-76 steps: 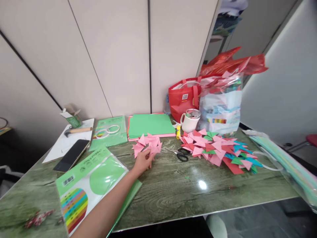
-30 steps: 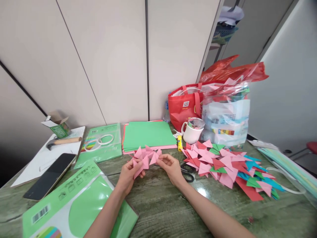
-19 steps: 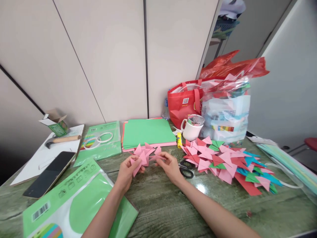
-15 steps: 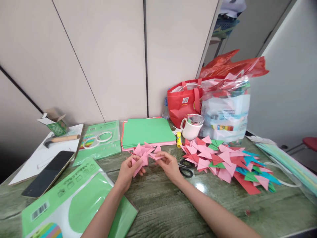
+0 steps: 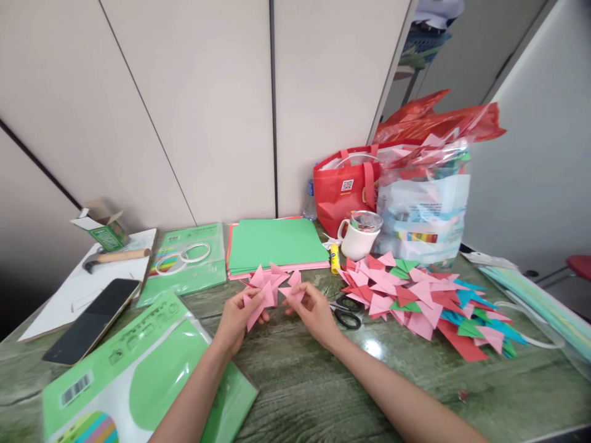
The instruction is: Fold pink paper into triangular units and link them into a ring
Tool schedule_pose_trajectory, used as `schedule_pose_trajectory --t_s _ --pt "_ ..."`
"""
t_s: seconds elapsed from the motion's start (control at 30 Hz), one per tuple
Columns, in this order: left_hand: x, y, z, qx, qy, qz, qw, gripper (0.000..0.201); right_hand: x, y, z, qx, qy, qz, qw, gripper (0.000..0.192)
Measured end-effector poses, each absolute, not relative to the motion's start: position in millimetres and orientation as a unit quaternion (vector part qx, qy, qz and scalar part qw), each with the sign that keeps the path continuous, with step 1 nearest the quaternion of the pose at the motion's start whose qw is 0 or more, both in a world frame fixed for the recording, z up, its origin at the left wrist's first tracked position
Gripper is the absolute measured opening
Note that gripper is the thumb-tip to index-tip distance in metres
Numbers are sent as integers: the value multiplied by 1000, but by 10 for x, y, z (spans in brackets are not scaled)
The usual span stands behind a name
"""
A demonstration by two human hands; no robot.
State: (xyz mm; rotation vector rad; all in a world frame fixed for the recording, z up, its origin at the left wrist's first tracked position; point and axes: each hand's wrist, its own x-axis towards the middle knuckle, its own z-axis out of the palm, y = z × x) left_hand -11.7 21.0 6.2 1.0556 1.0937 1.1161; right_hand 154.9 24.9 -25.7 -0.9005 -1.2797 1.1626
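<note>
With both my hands closed on pink paper, my left hand [image 5: 237, 314] pinches a folded triangle [image 5: 257, 309] pointing down-left, my right hand [image 5: 314, 309] a second piece [image 5: 290, 291]; paper cluster [image 5: 272, 282] just beyond on surface [image 5: 314, 375]

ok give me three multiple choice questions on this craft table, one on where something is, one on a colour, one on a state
1. Where are the scissors?
A. on the phone
B. on the table between the right hand and the pile of folded triangles
C. inside the mug

2. What colour is the top sheet of the paper stack?
A. green
B. blue
C. black

3. What is the left hand doing?
A. resting flat
B. gripping the hammer
C. holding a pink folded piece

Answers: 1 B, they lie right of the right hand, left of the pile of folded triangles. 2 A, green faces up. 3 C, its fingers pinch the pink folded piece.
</note>
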Motion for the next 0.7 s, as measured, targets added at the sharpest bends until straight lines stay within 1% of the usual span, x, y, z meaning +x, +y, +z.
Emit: schedule_pose_trajectory --t_s 0.1,0.13,0.33,0.5,0.7 --pt "-120 201 83 442 455 481 605 25 1544 237 -284 -384 -536 490 571 34" --pt "-121 200 87 437 452 483 610 25 1544 234 -287 -382 -540 487 570 36" --pt "-123 204 84 422 434 494 624 23 1563 205 -277 -407 -593 420 554 17" --pt "-103 199 71 440 435 492 612 23 1581 204 -291 -454 -591 350 567 20" --pt "-52 179 61 471 468 460 590 28 1586 207 -285 -458 -593 332 573 21"
